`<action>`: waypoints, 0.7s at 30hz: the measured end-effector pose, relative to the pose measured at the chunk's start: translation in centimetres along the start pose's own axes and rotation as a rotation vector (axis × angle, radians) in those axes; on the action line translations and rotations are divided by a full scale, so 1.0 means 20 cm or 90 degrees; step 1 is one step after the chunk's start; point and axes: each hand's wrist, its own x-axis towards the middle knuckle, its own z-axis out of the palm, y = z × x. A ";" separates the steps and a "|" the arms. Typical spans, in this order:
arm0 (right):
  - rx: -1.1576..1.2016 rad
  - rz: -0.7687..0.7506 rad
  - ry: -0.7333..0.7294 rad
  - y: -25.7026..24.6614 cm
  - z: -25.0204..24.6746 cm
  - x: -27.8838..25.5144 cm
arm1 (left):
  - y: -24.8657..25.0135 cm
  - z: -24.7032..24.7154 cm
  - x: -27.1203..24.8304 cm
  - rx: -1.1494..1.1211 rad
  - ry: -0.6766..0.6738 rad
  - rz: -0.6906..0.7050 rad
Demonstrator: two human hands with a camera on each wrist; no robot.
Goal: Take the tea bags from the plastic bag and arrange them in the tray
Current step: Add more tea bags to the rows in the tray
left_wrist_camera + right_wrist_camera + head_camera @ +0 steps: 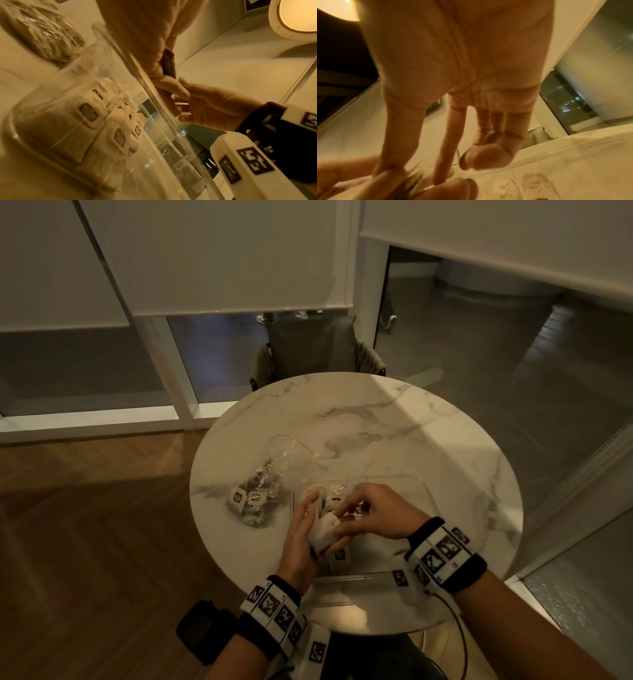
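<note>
Hands meeting over the near-left end of the clear tray (426, 487); left hand (301, 537) cupped around a small clutch of tea bags (323, 534), fingers curled under it; right hand (371, 517) pinching at the top of that clutch, thumb and forefinger closed on paper, other fingers fanned loose; looks like peeling one bag off the bunch, judged from the pose. Held low and right above the tray, presumably so each separated bag drops straight into line.

Seen from the left wrist: laid tea bags (89, 119) already lying flat in overlapping rows behind the tray's transparent wall (120, 44), tags face up; tidy so far, task well underway but not finished.

Plastic bag (260, 484) lying on the table (376, 412) just left of the tray, mouth open toward the far side, still holding a dark heap of bags, two tags showing at its near end; close enough for a short reach.

Room for moving: right half of the tray bare, plenty of space to extend the rows; far half of the round table free; tray's near edge sitting close to the table rim by the wrists, worth minding; chair (311, 347) beyond the far edge, well apart.
</note>
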 end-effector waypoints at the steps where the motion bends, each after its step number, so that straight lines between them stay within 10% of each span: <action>1: 0.012 0.008 0.027 0.00 0.02 -0.01 | 0.00 0.00 0.00 0.012 0.003 -0.001; 10: 0.105 0.117 0.197 -0.03 0.14 -0.06 | -0.02 -0.02 0.02 0.072 0.002 0.028; 21: 0.387 -0.028 0.296 -0.06 0.06 -0.13 | -0.01 -0.01 0.00 0.131 -0.018 0.033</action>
